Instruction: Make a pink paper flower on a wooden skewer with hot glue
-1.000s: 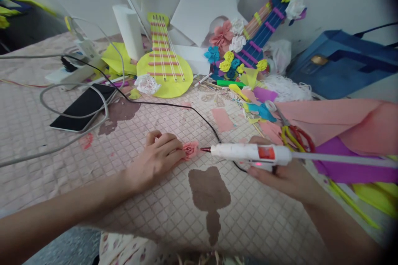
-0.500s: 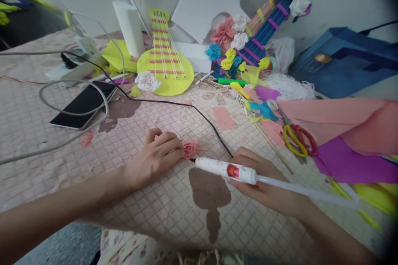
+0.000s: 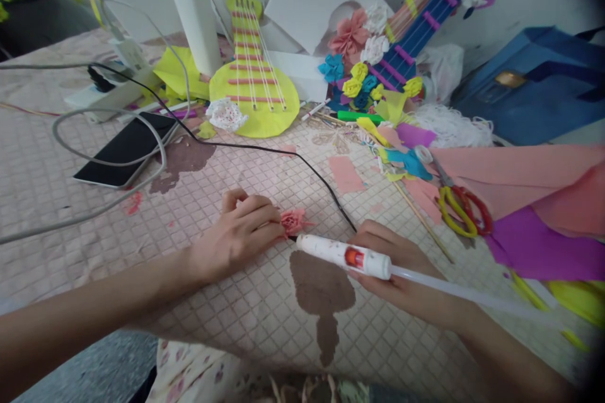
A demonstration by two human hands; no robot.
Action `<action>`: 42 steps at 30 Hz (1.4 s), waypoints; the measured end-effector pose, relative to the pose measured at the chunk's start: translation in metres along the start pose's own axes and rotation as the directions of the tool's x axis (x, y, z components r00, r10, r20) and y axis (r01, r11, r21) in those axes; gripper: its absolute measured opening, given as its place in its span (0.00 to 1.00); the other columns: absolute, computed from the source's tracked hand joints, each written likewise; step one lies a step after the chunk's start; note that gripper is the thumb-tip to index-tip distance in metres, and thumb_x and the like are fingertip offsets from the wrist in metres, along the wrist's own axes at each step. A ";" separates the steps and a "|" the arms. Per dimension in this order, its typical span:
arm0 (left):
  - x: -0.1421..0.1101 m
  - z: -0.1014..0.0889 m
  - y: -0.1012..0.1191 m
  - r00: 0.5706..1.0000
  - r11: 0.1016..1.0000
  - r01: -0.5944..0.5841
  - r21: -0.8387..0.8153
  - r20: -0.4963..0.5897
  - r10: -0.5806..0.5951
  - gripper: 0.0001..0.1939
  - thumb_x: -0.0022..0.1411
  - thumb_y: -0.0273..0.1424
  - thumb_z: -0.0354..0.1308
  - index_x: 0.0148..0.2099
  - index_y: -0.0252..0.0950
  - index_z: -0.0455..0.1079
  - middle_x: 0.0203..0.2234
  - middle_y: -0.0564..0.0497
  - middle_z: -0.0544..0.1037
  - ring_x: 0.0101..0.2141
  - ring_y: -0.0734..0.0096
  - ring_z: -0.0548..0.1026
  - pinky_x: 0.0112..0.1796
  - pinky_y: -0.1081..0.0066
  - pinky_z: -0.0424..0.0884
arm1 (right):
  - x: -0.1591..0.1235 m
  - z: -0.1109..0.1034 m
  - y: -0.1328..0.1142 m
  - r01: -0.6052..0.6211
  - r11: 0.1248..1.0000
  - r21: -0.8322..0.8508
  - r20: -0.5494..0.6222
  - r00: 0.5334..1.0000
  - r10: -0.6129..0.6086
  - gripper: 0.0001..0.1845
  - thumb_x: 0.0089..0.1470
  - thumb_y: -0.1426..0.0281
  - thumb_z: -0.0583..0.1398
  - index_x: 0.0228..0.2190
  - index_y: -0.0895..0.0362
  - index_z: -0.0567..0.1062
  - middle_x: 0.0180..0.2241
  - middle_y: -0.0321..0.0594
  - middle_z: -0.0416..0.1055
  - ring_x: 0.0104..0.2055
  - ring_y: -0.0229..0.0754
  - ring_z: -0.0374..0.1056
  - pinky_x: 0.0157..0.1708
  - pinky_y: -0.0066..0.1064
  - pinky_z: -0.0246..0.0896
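A small pink crepe-paper flower [image 3: 293, 221] lies at the fingertips of my left hand [image 3: 246, 230], which is closed on its near edge. My right hand [image 3: 392, 258] is wrapped round a white hot glue gun [image 3: 331, 250]. The dark nozzle tip of the gun points left and sits at the flower's lower edge; whether it touches the paper I cannot tell. A clear glue stick [image 3: 439, 284] sticks out of the gun's back end. The fingers round the gun's handle are partly hidden beneath its body.
A yellow paper guitar [image 3: 255, 91] leans at the back, with a blue flower-covered guitar [image 3: 401, 53] to its right. Scissors [image 3: 466, 211], pink paper [image 3: 529, 179] and scraps lie right. A phone [image 3: 125, 151], a power strip [image 3: 101, 91] and a black cord [image 3: 246, 147] are left.
The view has shifted slightly, so the background sits a little differently. Both hands, the flower and the glue gun keep nearly the same positions relative to each other.
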State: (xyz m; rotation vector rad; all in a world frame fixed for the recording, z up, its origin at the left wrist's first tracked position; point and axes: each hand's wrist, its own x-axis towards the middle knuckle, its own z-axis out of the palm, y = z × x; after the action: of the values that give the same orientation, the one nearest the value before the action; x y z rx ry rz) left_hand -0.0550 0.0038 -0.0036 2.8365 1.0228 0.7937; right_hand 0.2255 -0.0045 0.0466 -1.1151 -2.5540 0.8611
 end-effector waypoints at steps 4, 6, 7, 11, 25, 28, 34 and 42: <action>0.002 -0.003 0.002 1.000 1.000 0.007 0.010 -0.022 -0.007 0.11 0.69 0.29 0.45 0.41 0.39 0.69 0.35 0.52 0.75 0.40 0.67 0.67 0.42 0.60 0.52 | 0.002 0.000 -0.002 -0.014 1.000 -0.017 -0.013 1.000 0.014 0.02 0.57 0.69 0.55 0.33 0.54 0.68 0.31 0.35 0.64 0.32 0.36 0.63 0.29 0.28 0.57; 0.002 -0.004 0.003 1.000 1.000 0.005 0.020 -0.021 -0.004 0.11 0.70 0.29 0.45 0.41 0.39 0.69 0.35 0.52 0.76 0.40 0.68 0.67 0.42 0.60 0.53 | 0.004 0.000 -0.002 -0.009 1.000 -0.025 -0.026 1.000 0.009 0.02 0.57 0.70 0.55 0.32 0.54 0.67 0.31 0.35 0.63 0.31 0.36 0.62 0.28 0.28 0.57; 0.002 -0.004 0.003 1.000 1.000 0.001 0.025 -0.019 -0.001 0.11 0.69 0.29 0.46 0.41 0.39 0.69 0.35 0.52 0.76 0.40 0.67 0.68 0.43 0.60 0.53 | 0.004 0.000 -0.002 -0.007 1.000 -0.026 -0.028 1.000 0.006 0.02 0.57 0.70 0.55 0.32 0.54 0.67 0.31 0.35 0.63 0.31 0.36 0.62 0.28 0.28 0.56; 0.002 -0.004 0.003 1.000 0.999 -0.008 0.038 -0.014 0.009 0.09 0.69 0.29 0.47 0.41 0.39 0.69 0.35 0.53 0.76 0.41 0.67 0.68 0.43 0.60 0.53 | 0.005 0.001 -0.002 -0.027 0.999 -0.028 -0.021 0.999 0.026 0.03 0.58 0.69 0.54 0.31 0.55 0.66 0.30 0.35 0.62 0.30 0.36 0.61 0.27 0.27 0.56; 0.002 -0.002 0.004 1.000 0.999 -0.008 0.041 -0.023 0.009 0.13 0.71 0.31 0.43 0.41 0.38 0.69 0.35 0.53 0.76 0.40 0.67 0.67 0.41 0.61 0.53 | 0.002 0.005 0.000 -0.046 0.997 -0.067 0.007 0.999 0.046 0.05 0.58 0.69 0.54 0.30 0.55 0.64 0.31 0.35 0.60 0.30 0.36 0.60 0.27 0.28 0.53; 0.002 -0.003 0.004 1.000 0.999 -0.009 0.037 -0.022 0.009 0.12 0.70 0.30 0.44 0.40 0.38 0.69 0.34 0.53 0.76 0.40 0.67 0.68 0.41 0.61 0.53 | 0.001 0.005 0.001 -0.063 0.996 -0.058 0.006 0.998 0.063 0.05 0.58 0.69 0.54 0.30 0.55 0.63 0.31 0.35 0.59 0.29 0.35 0.60 0.26 0.28 0.53; 0.003 -0.003 0.004 1.000 0.999 0.002 0.044 -0.014 -0.002 0.11 0.69 0.29 0.46 0.40 0.39 0.69 0.34 0.53 0.76 0.40 0.66 0.68 0.42 0.61 0.53 | 0.000 0.006 0.004 -0.083 0.996 -0.040 0.021 0.996 0.083 0.06 0.59 0.67 0.54 0.30 0.55 0.63 0.32 0.35 0.59 0.29 0.35 0.60 0.26 0.28 0.53; 0.001 0.001 0.002 0.999 1.000 0.016 0.012 -0.034 -0.015 0.06 0.67 0.29 0.51 0.40 0.39 0.70 0.35 0.54 0.75 0.40 0.67 0.68 0.43 0.60 0.52 | 0.001 0.004 0.002 -0.085 0.996 -0.032 0.026 0.996 0.086 0.07 0.60 0.67 0.53 0.30 0.55 0.63 0.31 0.35 0.60 0.29 0.35 0.60 0.26 0.28 0.54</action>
State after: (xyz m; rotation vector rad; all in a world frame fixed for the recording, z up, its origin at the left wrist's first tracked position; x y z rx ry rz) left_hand -0.0527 0.0032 -0.0036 2.8311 1.0557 0.8403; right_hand 0.2240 -0.0044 0.0418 -1.2388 -2.5670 0.8652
